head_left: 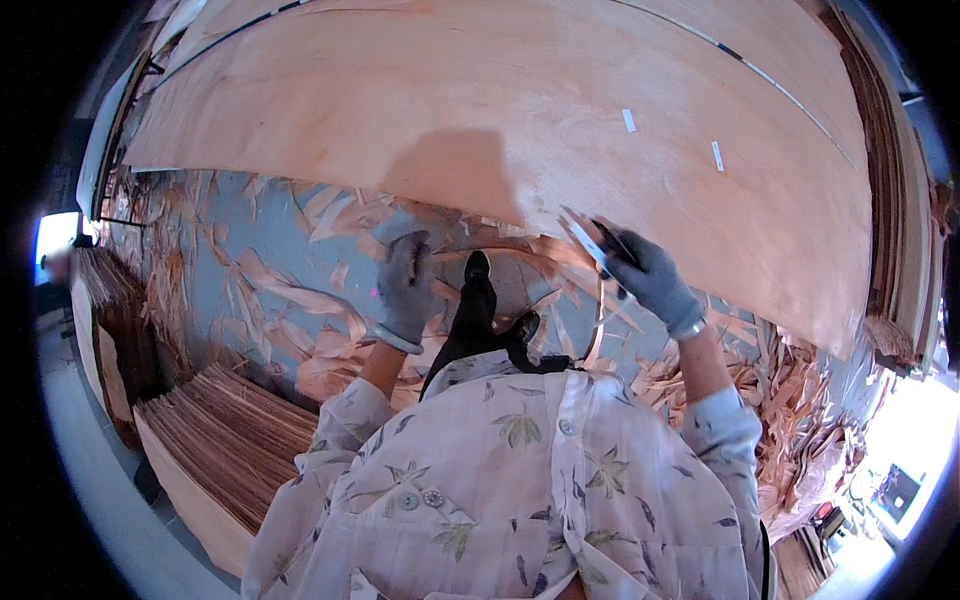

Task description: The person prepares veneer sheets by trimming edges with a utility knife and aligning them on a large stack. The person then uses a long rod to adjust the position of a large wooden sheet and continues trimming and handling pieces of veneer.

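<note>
My left hand (406, 290), in a grey glove, hangs over the littered floor, short of the near edge of a large veneer sheet (560, 110). Its fingers are curled in, and what they hold, if anything, does not show. At the sheet's near edge my right hand (655, 283), also gloved, is closed around a black-handled tool (622, 250). A pale, narrow strip (584, 240) sticks out from this grip toward the sheet, beside a thin reddish sliver. Whether the strip is a blade is unclear. Two small white labels (629, 120) lie on the sheet.
Torn veneer scraps (290, 290) cover the grey floor around my feet. Stacked veneer (225, 440) stands at the lower left, another tall stack (885, 190) at the far right. A black-and-white striped rod (760, 75) crosses the sheet. Scraps (800, 440) pile up at my right.
</note>
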{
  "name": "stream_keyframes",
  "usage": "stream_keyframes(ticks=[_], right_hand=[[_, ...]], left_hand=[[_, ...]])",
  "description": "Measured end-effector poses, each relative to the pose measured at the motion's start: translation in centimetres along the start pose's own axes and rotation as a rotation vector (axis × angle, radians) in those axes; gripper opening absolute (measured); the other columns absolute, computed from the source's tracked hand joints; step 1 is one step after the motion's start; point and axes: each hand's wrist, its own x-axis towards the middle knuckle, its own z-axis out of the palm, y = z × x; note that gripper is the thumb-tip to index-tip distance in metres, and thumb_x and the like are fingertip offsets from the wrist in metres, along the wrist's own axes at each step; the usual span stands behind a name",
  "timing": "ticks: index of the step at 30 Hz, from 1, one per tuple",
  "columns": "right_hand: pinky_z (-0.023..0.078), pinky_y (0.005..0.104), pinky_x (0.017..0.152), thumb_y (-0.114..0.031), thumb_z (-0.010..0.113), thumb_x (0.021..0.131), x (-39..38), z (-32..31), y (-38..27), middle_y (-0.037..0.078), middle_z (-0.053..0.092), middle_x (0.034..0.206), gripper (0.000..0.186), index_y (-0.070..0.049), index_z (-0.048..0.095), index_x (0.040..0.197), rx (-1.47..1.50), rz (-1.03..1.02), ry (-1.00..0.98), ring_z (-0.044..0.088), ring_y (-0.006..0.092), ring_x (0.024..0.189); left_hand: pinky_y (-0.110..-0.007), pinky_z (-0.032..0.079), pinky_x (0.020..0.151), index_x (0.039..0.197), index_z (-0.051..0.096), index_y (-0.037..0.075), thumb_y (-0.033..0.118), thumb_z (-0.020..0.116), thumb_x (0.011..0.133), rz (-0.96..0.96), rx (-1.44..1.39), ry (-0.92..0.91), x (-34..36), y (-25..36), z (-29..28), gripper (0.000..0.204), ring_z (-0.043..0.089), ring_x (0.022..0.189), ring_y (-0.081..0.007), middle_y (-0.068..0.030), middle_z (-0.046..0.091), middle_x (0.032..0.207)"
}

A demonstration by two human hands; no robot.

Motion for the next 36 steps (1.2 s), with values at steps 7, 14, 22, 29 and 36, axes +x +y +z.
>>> stream_keyframes(ticks=[7, 14, 22, 29, 36], right_hand=[[0.045, 0.0267, 0.051, -0.013, 0.058, 0.081, 8.4, 4.1, -1.2, 0.003, 0.058, 0.070, 0.023, -0.002, 0.056, 0.101, 0.066, 0.096, -0.143, 0.052, 0.0097, 0.057], [0.044, 0.0281, 0.047, -0.014, 0.060, 0.079, 7.6, 4.8, 0.6, 0.005, 0.055, 0.062, 0.019, -0.002, 0.057, 0.094, -0.115, 0.104, 0.026, 0.053, 0.0105, 0.053], [0.048, 0.0257, 0.050, -0.016, 0.061, 0.083, 4.9, 6.9, -3.0, 0.007, 0.062, 0.070, 0.022, -0.002, 0.057, 0.098, 0.143, -0.041, -0.044, 0.059, 0.0111, 0.058], [0.048, 0.0270, 0.050, -0.013, 0.062, 0.080, 10.3, 4.5, 0.5, 0.007, 0.061, 0.072, 0.025, 0.001, 0.054, 0.099, 0.245, 0.139, 0.107, 0.060, 0.0125, 0.059], [0.048, 0.0273, 0.052, -0.022, 0.062, 0.083, 7.2, 5.8, -0.7, 0.006, 0.063, 0.071, 0.030, 0.000, 0.061, 0.103, 0.008, 0.091, 0.151, 0.060, 0.0117, 0.059]], left_hand=[[-0.046, 0.029, 0.105, 0.124, 0.050, 0.002, 0.018, 0.060, 0.081, 0.368, 0.185, -0.317, 1.0, 3.0, 3.5, 0.047, 0.043, 0.122, -0.0338, -0.0178, 0.048, 0.130], [-0.049, 0.017, 0.110, 0.135, 0.041, 0.012, 0.032, 0.057, 0.082, 0.431, 0.385, -0.575, 2.3, 3.7, 6.9, 0.059, 0.030, 0.133, -0.0260, -0.0078, 0.036, 0.142], [-0.053, 0.016, 0.108, 0.133, 0.044, 0.017, 0.029, 0.057, 0.080, 0.425, 0.478, -0.601, 2.8, 4.3, 6.5, 0.056, 0.033, 0.130, -0.0239, -0.0046, 0.041, 0.139], [-0.046, 0.024, 0.107, 0.124, 0.050, 0.007, 0.023, 0.057, 0.077, 0.556, 0.322, -0.430, 5.5, 4.6, 7.1, 0.050, 0.042, 0.123, -0.0269, -0.0121, 0.049, 0.129], [-0.050, 0.026, 0.104, 0.116, 0.054, 0.017, 0.032, 0.054, 0.079, 0.506, 0.215, -0.671, 7.1, 3.9, 7.1, 0.040, 0.038, 0.126, -0.0294, -0.0107, 0.045, 0.132]])
